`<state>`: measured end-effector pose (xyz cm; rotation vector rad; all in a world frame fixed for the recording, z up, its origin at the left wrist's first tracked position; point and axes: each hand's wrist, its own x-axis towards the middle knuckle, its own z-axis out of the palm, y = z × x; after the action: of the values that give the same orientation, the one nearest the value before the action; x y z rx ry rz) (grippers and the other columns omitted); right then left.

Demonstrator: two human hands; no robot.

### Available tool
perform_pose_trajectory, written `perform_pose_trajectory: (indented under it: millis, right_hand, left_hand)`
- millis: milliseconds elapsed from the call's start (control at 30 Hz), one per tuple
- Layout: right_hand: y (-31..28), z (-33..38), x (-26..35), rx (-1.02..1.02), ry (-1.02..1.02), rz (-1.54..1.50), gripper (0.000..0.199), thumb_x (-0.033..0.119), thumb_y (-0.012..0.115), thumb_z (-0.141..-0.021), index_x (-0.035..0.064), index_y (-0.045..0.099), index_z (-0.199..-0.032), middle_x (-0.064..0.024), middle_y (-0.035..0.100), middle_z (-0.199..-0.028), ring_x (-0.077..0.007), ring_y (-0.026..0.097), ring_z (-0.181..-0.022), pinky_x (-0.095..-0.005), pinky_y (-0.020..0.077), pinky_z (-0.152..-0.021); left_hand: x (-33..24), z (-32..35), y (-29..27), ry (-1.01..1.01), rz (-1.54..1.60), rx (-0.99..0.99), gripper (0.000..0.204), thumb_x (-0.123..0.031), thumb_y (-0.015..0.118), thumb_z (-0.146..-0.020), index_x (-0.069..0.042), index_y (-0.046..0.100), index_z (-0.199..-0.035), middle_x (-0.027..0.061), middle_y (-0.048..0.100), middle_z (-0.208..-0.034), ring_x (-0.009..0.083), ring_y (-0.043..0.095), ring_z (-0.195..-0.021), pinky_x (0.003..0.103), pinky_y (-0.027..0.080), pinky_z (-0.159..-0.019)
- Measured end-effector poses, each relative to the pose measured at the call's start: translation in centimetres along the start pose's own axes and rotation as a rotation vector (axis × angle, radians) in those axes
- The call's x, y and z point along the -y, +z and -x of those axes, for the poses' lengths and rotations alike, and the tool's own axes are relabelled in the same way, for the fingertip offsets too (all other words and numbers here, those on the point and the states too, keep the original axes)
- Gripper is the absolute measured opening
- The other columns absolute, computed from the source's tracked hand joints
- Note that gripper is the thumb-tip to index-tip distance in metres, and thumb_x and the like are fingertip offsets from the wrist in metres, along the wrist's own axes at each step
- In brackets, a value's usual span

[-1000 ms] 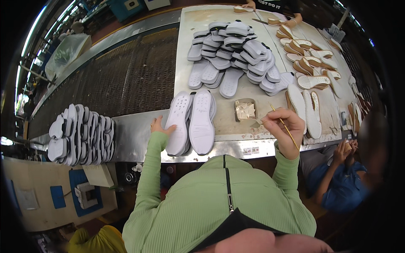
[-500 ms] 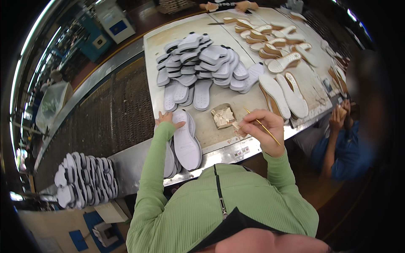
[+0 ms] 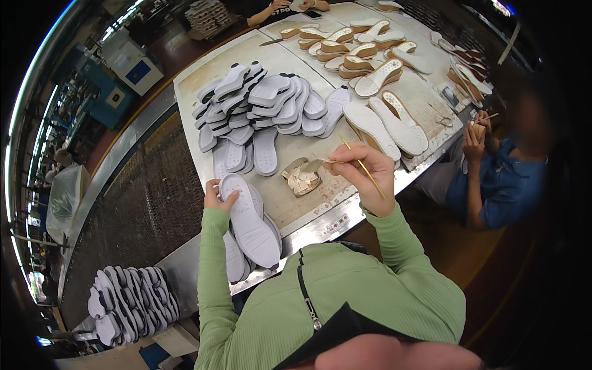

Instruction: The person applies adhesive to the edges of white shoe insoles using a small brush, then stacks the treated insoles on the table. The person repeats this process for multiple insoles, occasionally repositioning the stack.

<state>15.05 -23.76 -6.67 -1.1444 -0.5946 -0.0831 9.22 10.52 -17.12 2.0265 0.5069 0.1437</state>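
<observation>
A white-grey shoe sole lies on top of a small stack at the table's near edge. My left hand grips its far left side, thumb on the upper face and fingers curled at the edge. My right hand is closed, holding a thin yellow stick slanting through the fingers. Between its fingertips is a small pale piece, partly blurred. Just below and left of those fingertips stands a small open box, holding several pale scraps.
A large heap of grey-white soles covers the table's left middle. White wedge soles with tan sides lie at the right. A co-worker in blue sits at the right; another's hands show at the far edge. More soles stand lower left.
The whole view has shifted. My left hand has gone from spread fingers to gripping the sole's edge. My right hand has moved slightly farther away, still holding the stick and pale piece.
</observation>
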Motion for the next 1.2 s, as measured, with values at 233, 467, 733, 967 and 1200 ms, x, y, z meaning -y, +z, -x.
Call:
perform_pose_trajectory:
  millis: [233,467,733,967,1200]
  right_hand:
    - [1.2,-0.5,0.4,0.052,0.089,0.063,0.021,-0.013,0.061,-0.078,-0.0048,0.064,-0.098,-0.0121,0.065,-0.09,-0.0156,0.064,-0.08,-0.0256,0.0525,-0.074]
    - [2.4,-0.5,0.5,0.129,0.118,0.116,0.019,-0.008,0.065,-0.08,-0.0054,0.063,-0.099,-0.0109,0.067,-0.09,-0.0141,0.064,-0.084,-0.0238,0.0511,-0.076]
    - [4.8,-2.8,-0.4,0.308,0.083,0.219,0.018,0.004,0.069,-0.08,-0.004,0.067,-0.096,-0.0072,0.068,-0.086,-0.0103,0.061,-0.078,-0.0241,0.0483,-0.071]
    - [8.9,-6.4,-2.3,0.545,-0.17,0.301,0.017,0.006,0.068,-0.08,-0.0009,0.069,-0.096,-0.0099,0.068,-0.083,-0.0131,0.063,-0.073,-0.0255,0.0501,-0.067]
    - [10.5,-6.7,-3.0,0.596,-0.367,0.419,0.011,0.005,0.069,-0.076,0.0001,0.068,-0.087,-0.0103,0.068,-0.08,-0.0212,0.065,-0.069,-0.0276,0.0516,-0.062]
  left_hand:
    - [-5.7,2.9,-1.3,0.414,0.054,-0.241,0.055,-0.007,0.063,-0.083,-0.007,0.042,-0.134,0.0149,0.06,-0.112,0.0176,0.06,-0.098,0.028,0.049,-0.083]
    - [-9.8,5.4,0.9,0.414,0.506,-0.056,0.058,-0.002,0.067,-0.079,-0.001,0.045,-0.134,0.0107,0.057,-0.12,0.015,0.058,-0.102,0.028,0.048,-0.088]
    - [-10.7,6.9,1.3,0.382,0.558,0.165,0.068,0.004,0.071,-0.072,-0.001,0.044,-0.134,0.0134,0.056,-0.12,0.019,0.061,-0.102,0.03,0.053,-0.085]
    - [-11.3,7.8,0.7,0.356,0.545,0.19,0.071,0.005,0.07,-0.072,-0.001,0.041,-0.137,0.0135,0.057,-0.119,0.0179,0.061,-0.101,0.03,0.053,-0.085]
    - [-10.6,8.2,0.3,0.374,0.564,0.122,0.063,0.003,0.067,-0.078,0.005,0.041,-0.135,0.015,0.057,-0.121,0.0171,0.059,-0.104,0.03,0.051,-0.088]
